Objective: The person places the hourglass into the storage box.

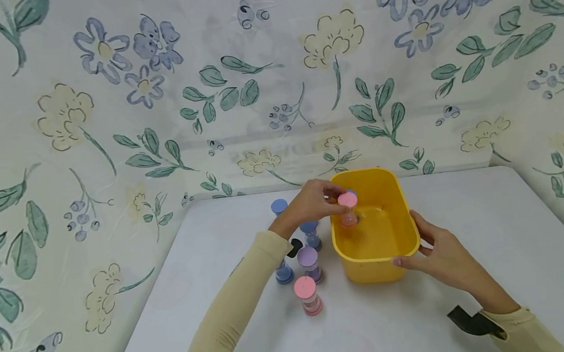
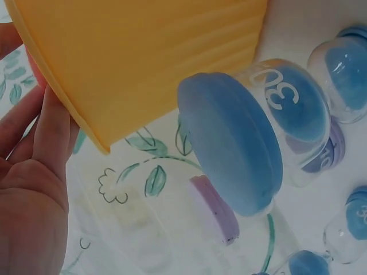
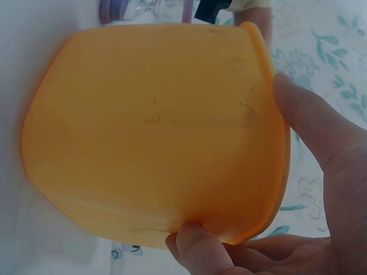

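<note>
In the head view, just right of centre, a pink hourglass [image 1: 348, 199] with round flat caps and a clear body is pinched by the left hand [image 1: 317, 200] within the mouth of the yellow bin [image 1: 375, 271]. A blue thing [image 1: 352, 191] is mostly hidden behind it. The bin's lower-right rim is gripped by the right hand [image 1: 442, 251]. Left of the bin, blue hourglasses [image 1: 310, 234], a purple one [image 1: 309, 258] and a second pink one [image 1: 307, 292] are seen.

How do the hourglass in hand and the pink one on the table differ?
The held hourglass is pinched by the left hand, while the table hourglass stands untouched. The held hourglass is at the opening of the bin; the table hourglass is outside the bin, on the table. Both have pink caps.
</note>
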`<state>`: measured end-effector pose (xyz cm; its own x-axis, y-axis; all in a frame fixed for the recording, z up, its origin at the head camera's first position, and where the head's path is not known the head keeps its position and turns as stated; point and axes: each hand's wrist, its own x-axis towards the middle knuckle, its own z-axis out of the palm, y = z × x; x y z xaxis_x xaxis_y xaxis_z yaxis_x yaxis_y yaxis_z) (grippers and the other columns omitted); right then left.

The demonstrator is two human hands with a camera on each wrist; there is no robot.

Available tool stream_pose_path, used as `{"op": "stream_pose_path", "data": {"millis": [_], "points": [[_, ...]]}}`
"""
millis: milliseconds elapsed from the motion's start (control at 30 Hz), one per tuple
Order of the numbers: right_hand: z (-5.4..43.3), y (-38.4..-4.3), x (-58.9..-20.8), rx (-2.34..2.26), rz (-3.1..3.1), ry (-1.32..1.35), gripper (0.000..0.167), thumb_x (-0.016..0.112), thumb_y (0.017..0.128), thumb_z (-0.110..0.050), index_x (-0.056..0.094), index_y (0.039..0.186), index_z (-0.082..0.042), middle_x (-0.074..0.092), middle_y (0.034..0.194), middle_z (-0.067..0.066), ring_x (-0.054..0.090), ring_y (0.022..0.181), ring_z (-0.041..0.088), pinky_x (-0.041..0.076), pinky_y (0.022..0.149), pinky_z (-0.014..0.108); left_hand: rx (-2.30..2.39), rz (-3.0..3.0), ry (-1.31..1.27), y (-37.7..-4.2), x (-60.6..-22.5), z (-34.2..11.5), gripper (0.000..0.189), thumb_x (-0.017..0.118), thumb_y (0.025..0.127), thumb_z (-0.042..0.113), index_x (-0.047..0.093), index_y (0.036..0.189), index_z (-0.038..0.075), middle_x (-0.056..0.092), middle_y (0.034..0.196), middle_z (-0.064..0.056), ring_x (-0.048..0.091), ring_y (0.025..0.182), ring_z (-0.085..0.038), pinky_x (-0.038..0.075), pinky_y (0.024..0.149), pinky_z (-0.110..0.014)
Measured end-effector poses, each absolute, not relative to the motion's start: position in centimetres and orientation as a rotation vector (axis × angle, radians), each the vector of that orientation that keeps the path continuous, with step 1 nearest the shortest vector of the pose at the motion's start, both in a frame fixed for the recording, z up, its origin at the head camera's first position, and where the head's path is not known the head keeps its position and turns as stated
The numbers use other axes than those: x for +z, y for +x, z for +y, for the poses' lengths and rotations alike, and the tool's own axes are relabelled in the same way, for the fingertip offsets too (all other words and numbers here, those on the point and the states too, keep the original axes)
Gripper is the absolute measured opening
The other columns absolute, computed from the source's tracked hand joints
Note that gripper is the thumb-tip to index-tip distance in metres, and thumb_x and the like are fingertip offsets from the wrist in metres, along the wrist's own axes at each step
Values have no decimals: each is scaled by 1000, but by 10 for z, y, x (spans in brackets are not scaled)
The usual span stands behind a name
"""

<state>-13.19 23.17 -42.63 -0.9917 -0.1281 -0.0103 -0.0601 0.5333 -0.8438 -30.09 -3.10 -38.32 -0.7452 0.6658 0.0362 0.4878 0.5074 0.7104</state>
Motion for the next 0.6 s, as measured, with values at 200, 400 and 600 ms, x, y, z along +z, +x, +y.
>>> {"op": "stream_pose_path", "data": {"millis": [200, 400, 600], "points": [[233, -132, -425, -1466, 2701, -167, 113, 83, 86, -43, 13, 165, -2, 24, 170, 22, 38, 149, 49, 51, 102, 45, 902, 2543, 1103, -300, -382, -24, 42, 83, 88, 21, 73, 125, 5, 76, 119, -7, 73, 109, -19, 60, 97, -25], [234, -133, -426, -1472, 2691, -159, 113, 83, 86, -44, 13, 165, -3, 23, 171, 22, 39, 149, 49, 51, 102, 44, 704, 2625, 1203, -299, -382, -19, 39, 80, 90, 28, 75, 123, 8, 77, 110, -3, 69, 99, -20, 61, 94, -28], [234, -133, -428, -1483, 2677, -165, 112, 83, 87, -42, 13, 165, -2, 22, 171, 22, 38, 150, 48, 51, 103, 42, 533, 2689, 1205, -297, -383, -16, 36, 80, 91, 36, 77, 118, 12, 74, 100, 3, 62, 91, -14, 55, 81, -20]]}}
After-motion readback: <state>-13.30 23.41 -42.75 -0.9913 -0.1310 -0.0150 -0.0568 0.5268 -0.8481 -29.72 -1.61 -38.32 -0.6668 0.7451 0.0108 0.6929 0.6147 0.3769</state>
